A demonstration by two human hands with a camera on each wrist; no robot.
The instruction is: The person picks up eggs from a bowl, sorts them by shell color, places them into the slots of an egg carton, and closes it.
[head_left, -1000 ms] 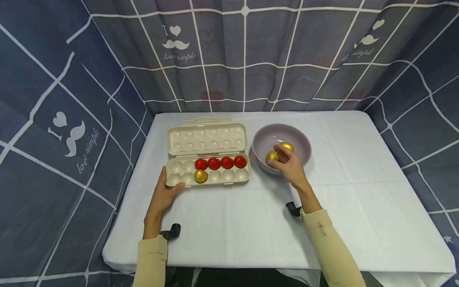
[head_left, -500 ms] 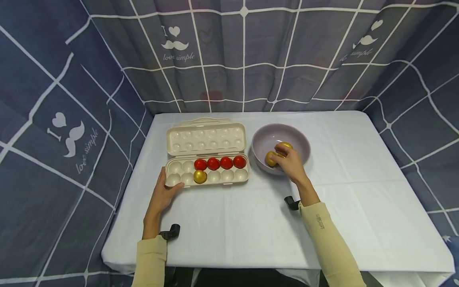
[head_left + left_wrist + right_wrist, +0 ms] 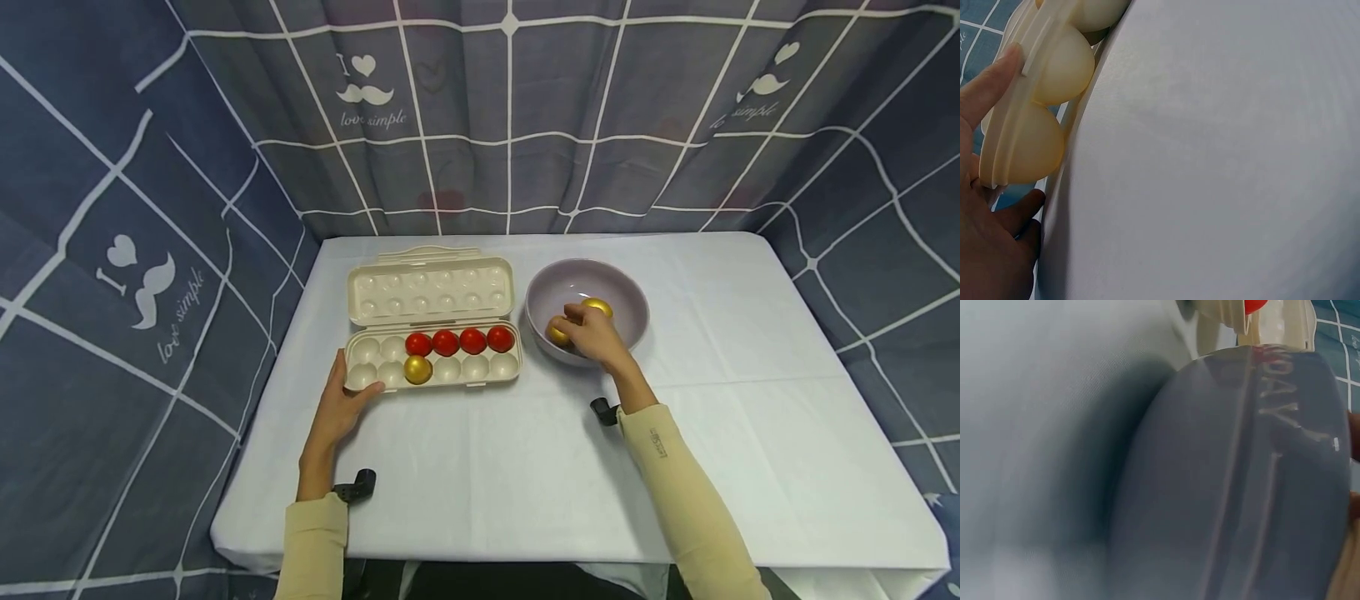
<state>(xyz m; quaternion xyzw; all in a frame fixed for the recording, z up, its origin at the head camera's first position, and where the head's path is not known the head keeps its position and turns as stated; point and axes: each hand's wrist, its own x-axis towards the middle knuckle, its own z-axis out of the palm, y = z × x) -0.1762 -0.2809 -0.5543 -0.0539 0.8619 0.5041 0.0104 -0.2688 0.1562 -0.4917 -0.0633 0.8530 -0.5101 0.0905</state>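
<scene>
In the head view my left hand [image 3: 339, 408] grips the left end of an open cream plastic egg carton [image 3: 431, 317]. The left wrist view shows its thumb [image 3: 991, 87] over the carton's rim. Four of the cups hold eggs of one kind: several glossy red eggs [image 3: 473, 340] fill part of the back row. One gold egg [image 3: 417, 369] sits in the front row. My right hand [image 3: 596, 335] reaches into a mauve bowl [image 3: 551, 287], its fingers around a gold egg [image 3: 557, 332] near the left wall. Another gold egg [image 3: 598, 307] lies behind that hand.
A white cloth covers the table [image 3: 750, 375]. Dark checked curtains [image 3: 570, 108] rise behind and on both sides. Side by side, the carton and bowl stand close together. A black wrist camera [image 3: 603, 411] sits on the right wrist, near the bowl's front.
My right hand has moved left inside the bowl, and the gold egg at its fingers has shifted left with it. The left hand and the carton stay in place.
</scene>
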